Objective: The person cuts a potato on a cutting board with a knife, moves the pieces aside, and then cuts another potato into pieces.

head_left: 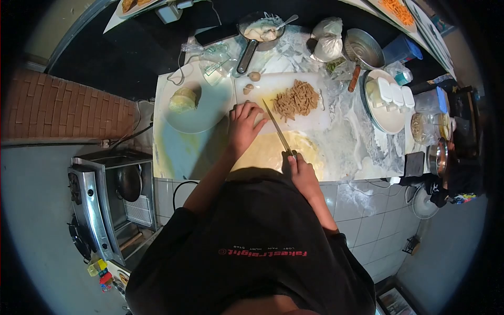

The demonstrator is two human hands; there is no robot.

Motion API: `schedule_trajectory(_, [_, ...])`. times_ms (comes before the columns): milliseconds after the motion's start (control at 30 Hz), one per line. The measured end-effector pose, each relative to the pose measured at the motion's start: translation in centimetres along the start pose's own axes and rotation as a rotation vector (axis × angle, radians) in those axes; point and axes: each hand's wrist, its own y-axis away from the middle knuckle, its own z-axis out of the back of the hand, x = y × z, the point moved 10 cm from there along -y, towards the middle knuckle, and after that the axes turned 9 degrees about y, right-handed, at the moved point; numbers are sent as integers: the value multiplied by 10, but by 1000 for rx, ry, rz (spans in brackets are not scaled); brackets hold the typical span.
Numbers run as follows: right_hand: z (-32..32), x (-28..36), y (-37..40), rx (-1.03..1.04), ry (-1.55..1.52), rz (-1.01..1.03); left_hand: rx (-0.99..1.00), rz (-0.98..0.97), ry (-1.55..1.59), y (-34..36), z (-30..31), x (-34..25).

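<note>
My right hand (303, 170) is closed around the handle of a kitchen knife (277, 126), whose long blade points away from me across a white cutting board (331, 113). On the board's left part, my left hand (245, 123) has its fingers curled down over something pale, mostly hidden under them, just left of the blade. Right of the knife lies a heap of brown food cut into strips (296, 100). Beyond my left fingers sit a small round brown piece (254, 76) and a smaller brown chunk (249, 89).
On the left, a large plate (176, 123) holds a piece of cabbage (183, 100). Behind the board stands a saucepan (248, 55) with white mixture and a spoon. To the right are another pan (365, 48), a bag of white powder (329, 42) and a plate of white containers (389, 123).
</note>
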Motion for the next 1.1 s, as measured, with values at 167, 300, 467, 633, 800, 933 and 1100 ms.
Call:
schedule_trajectory(167, [3,-6,-1,26,-2,-50,-33,-26,-6,3,0,-2])
schedule_trajectory(300, [5,-3,2,32,3,-63,-62,-19,16,4,-1,1])
schedule_trajectory(467, [-2,-1,3,-15,14,14,-112,16,32,7,-1,5])
schedule_trajectory(633, [-6,0,5,5,46,5,-133,34,45,8,1,6])
schedule_trajectory(800, [-9,1,6,11,59,6,-133,55,52,9,1,8])
schedule_trajectory(933, [-7,5,6,10,57,-16,-121,52,43,8,-2,9])
schedule_trajectory(1100, [-10,2,5,17,50,-17,-127,68,59,8,-1,10])
